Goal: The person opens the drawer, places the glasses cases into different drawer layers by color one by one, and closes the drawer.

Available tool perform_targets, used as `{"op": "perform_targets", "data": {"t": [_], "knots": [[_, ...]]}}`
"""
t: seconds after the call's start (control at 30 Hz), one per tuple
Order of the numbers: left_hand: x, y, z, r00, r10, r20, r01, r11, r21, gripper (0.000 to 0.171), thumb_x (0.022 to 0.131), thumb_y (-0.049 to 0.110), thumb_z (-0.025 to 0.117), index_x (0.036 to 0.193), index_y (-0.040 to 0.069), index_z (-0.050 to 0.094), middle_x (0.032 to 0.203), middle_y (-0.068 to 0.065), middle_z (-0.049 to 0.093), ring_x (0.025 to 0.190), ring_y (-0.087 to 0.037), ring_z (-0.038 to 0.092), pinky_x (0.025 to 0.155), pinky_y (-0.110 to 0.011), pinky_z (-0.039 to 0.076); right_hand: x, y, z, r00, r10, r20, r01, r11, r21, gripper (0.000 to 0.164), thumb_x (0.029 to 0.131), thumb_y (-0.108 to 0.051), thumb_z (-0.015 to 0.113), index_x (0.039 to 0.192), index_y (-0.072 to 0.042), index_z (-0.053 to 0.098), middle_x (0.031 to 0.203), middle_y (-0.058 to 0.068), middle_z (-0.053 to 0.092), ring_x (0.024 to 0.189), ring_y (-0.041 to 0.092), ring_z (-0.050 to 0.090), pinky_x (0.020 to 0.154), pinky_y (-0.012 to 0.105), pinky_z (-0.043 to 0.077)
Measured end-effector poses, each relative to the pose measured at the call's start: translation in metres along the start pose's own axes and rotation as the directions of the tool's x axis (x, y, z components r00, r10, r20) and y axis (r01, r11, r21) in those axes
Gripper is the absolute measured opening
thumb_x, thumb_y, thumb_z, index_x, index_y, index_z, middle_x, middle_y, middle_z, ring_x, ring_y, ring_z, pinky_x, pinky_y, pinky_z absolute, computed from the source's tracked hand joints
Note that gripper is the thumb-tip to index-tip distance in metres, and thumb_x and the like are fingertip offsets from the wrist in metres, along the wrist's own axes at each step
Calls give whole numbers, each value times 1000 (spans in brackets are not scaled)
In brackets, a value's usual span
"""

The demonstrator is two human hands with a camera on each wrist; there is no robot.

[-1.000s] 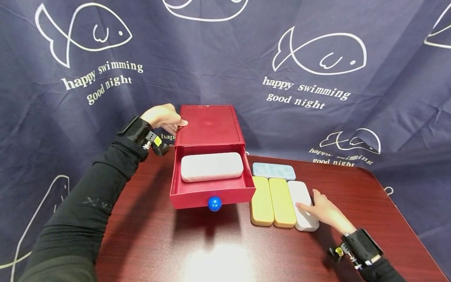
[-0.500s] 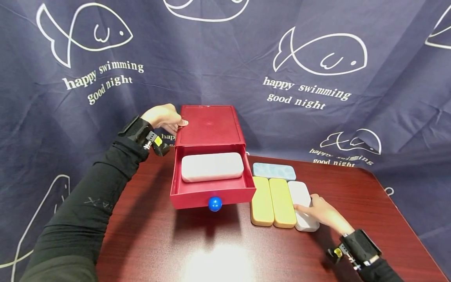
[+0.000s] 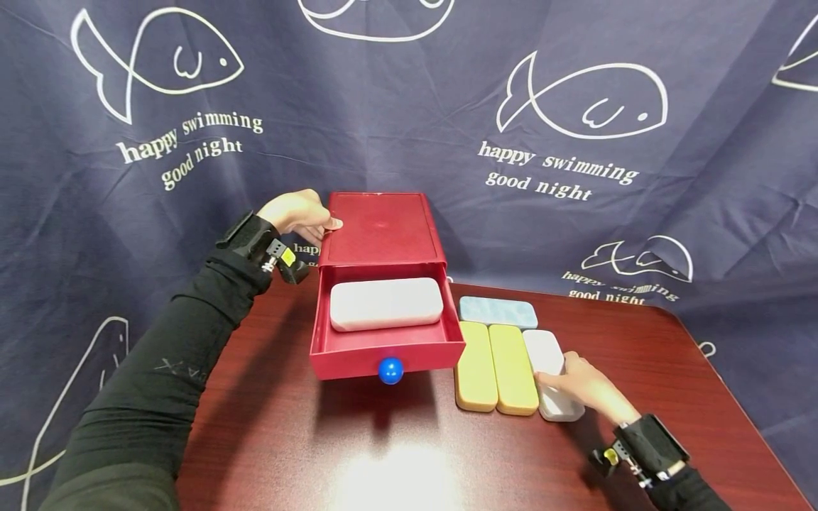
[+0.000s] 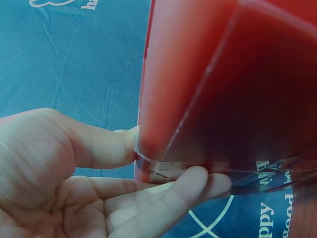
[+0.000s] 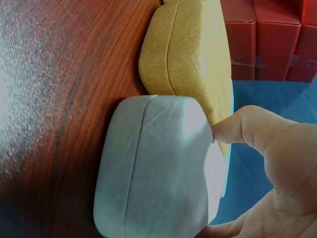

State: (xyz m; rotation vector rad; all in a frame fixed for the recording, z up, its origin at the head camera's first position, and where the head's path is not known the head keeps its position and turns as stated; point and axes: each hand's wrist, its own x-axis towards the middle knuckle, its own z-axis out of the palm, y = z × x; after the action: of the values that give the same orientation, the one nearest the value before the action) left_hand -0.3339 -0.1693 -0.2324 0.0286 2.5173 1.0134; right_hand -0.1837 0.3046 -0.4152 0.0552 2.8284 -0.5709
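My left hand (image 3: pixel 297 213) grips the left edge of the red drawer cabinet (image 3: pixel 382 227), thumb on top. In the left wrist view its fingers (image 4: pixel 190 183) bend under the cabinet's edge. The pulled-out drawer (image 3: pixel 383 360) has a blue knob (image 3: pixel 390 370). A white glasses case (image 3: pixel 386 304) lies inside it. At the right of the table my right hand (image 3: pixel 591 387) holds another white glasses case (image 3: pixel 543 348). The right wrist view shows the thumb (image 5: pixel 242 126) at one side of this case and a finger at the other.
Two yellow glasses cases (image 3: pixel 476 369) lie side by side, left of the held case. Behind them sits a light blue glasses case (image 3: pixel 498 312). The dark wooden table (image 3: pixel 275 426) has its right edge past my right hand. A navy fish-print curtain (image 3: pixel 409 113) hangs behind.
My right hand's fingers have closed in from spread to gripping the white glasses case, whose near end has edged slightly right. My left hand and the open drawer stay put.
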Motion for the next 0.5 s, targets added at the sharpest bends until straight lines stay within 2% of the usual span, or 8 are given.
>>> {"op": "perform_targets", "data": {"t": [0.27,0.5], "knots": [[1,0,0,1000,6,-4,-6,1000,16,40,92,16,54,115,-15,47,105,-26,60,83,-25,65,80,-37,53,-3,-2,-6,1000,-1,5,2,997,-71,75,74,-49,66,106,15,43,90,21,53,80,31,55,65,46,47],[1,-1,-1,1000,-2,4,2,1000,23,42,92,18,54,117,-15,46,107,-27,60,86,-26,65,83,-39,52,1,1,-3,1000,31,-5,-31,994,-107,80,73,-50,66,110,16,41,93,24,50,82,34,54,64,48,47]]}}
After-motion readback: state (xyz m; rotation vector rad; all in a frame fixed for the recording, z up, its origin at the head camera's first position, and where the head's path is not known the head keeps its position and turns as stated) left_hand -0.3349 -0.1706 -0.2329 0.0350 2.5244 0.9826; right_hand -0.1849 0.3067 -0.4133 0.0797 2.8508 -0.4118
